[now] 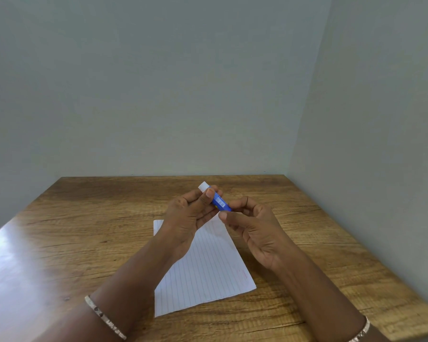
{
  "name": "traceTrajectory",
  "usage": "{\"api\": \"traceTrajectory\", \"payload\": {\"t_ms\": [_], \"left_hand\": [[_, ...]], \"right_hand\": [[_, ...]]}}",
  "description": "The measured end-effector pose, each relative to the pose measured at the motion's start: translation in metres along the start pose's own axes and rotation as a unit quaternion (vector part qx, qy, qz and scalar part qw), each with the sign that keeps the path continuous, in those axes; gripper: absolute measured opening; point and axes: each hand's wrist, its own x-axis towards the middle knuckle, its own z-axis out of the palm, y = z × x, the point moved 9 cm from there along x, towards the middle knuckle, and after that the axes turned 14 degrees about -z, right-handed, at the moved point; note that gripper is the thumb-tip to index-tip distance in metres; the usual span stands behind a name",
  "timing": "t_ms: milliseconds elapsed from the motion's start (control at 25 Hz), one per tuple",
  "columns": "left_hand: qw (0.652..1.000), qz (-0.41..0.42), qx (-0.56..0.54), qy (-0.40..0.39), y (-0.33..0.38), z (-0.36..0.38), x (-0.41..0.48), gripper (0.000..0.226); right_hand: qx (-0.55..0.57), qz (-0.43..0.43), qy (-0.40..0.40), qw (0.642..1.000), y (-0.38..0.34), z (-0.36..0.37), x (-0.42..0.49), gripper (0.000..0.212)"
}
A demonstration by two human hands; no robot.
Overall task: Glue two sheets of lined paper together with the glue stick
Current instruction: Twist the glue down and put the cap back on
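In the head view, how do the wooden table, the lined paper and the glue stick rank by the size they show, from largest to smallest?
1. wooden table
2. lined paper, partly hidden by the arms
3. glue stick, held above the table between the left hand and the right hand, so nearer the camera, yet plainly the smallest.

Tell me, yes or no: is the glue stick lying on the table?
No: the blue glue stick is held above the lined paper, gripped by the left hand with the right hand at its lower end.
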Motion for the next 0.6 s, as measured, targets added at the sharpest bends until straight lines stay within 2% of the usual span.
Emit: {"api": "traceTrajectory", "payload": {"t_ms": [80, 200, 360, 600], "left_hand": [[1.000, -0.001, 0.010, 0.005, -0.003, 0.001, 0.001, 0.022], [1.000, 0.000, 0.005, 0.006, -0.003, -0.002, 0.001, 0.026], [1.000, 0.000, -0.001, 0.003, -0.002, -0.005, 0.002, 0.033], [1.000, 0.006, -0.009, -0.006, 0.001, 0.001, 0.001, 0.035]], "right_hand": [[-0.026, 0.007, -0.006, 1.000, 0.002, -0.002, 0.000, 0.024], [0.053, 0.066, 0.000, 0.996, 0.009, 0.002, -0.004, 0.009], [0.056, 0.103, -0.009, 0.993, 0.015, 0.006, -0.006, 0.029], [0.058, 0.018, -0.008, 0.998, 0.000, 0.006, 0.000, 0.025]]}}
